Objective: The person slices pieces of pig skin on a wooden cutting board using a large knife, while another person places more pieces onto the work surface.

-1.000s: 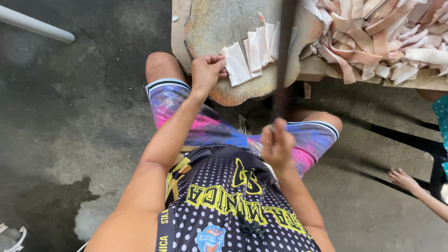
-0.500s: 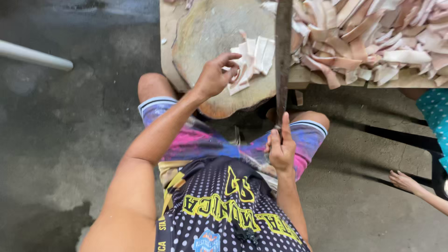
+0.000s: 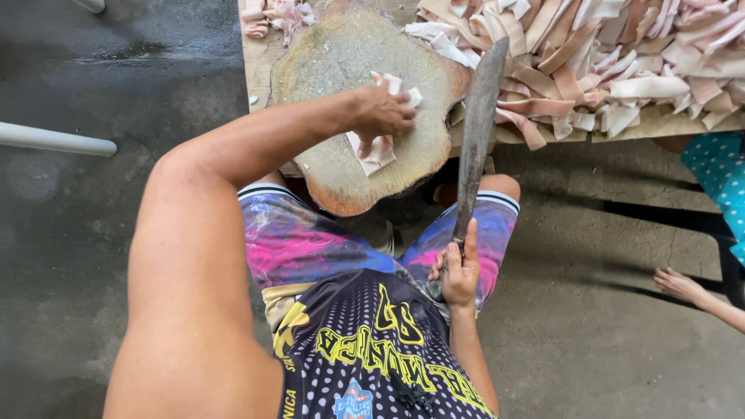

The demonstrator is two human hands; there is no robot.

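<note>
A grey concrete floor (image 3: 85,256) is filling most of the view, with a damp patch showing at the far left. A wooden desk (image 3: 667,124) is running along the far edge, and a big heap of pale pink and cream meat strips (image 3: 613,62) is lying across its right part. Resting on the near edge of the desk, left of the heap, a thick round chopping block (image 3: 334,62) cut from a tree trunk is jutting out over the person's knees. The person is sitting close to it, wearing bright multicoloured shorts (image 3: 310,240) and a dark dotted shirt (image 3: 372,349) with yellow lettering.

A long, dull machete blade (image 3: 477,132) is standing nearly upright between the block and the heap, its tip leaning over the far right rim of the block. The right hand (image 3: 458,271) is clenching the handle low down by the right thigh, with the forefinger stretched up along the blade's base.

The left hand (image 3: 380,112) is reaching across the block and pressing down on a small stack of meat pieces (image 3: 376,147), fingers curled over them, near the middle right of the block.

A white pipe (image 3: 54,140) is lying at the left over the floor. At the right edge, another person's bare foot (image 3: 679,283) is resting on the floor below a bit of teal dotted cloth (image 3: 718,171). A few meat scraps (image 3: 272,15) are lying at the far left of the desk.
</note>
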